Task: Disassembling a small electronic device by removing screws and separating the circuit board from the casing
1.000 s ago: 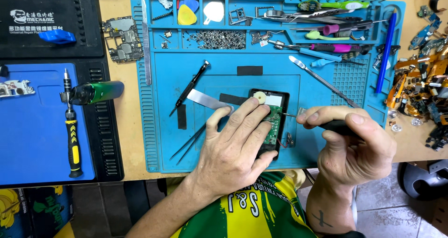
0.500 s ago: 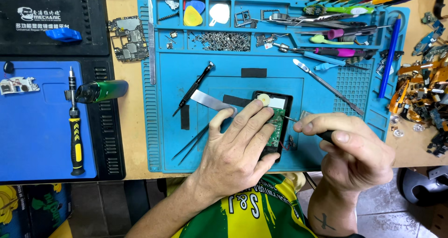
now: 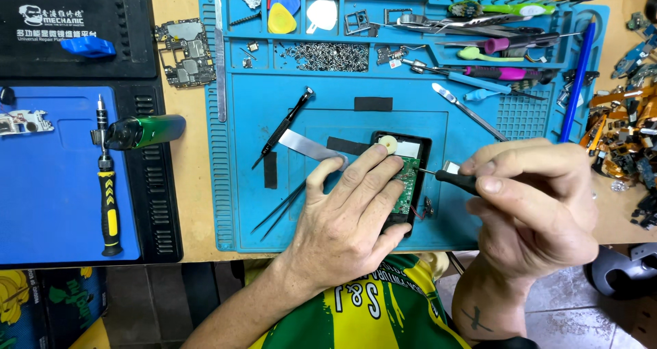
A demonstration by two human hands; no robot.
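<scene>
Head view: our left hand (image 3: 349,215) lay flat over the opened phone (image 3: 404,181), fingers spread wide, pinning it to the blue mat (image 3: 328,205) near the mat's front middle. Right hand (image 3: 534,209) was closed round a thin screwdriver (image 3: 455,179), tip at the green board (image 3: 408,188) inside the phone. We judged the phone light & stiff, but fragile w/ the back off: bare board, small parts, loose wires at the lower right corner. Best held by the black frame edges, not the board. Driver handle small & smooth, likely to slip, so a pinch grip near the tip suits it. Tweezers (image 3: 284,209) and a metal pry blade (image 3: 308,146) lay just left of the left hand. Hard to see: the phone's lower half sat under our palm, the exact screw at the tip was too small to tell, and most of the driver handle was buried in the right fist.
</scene>
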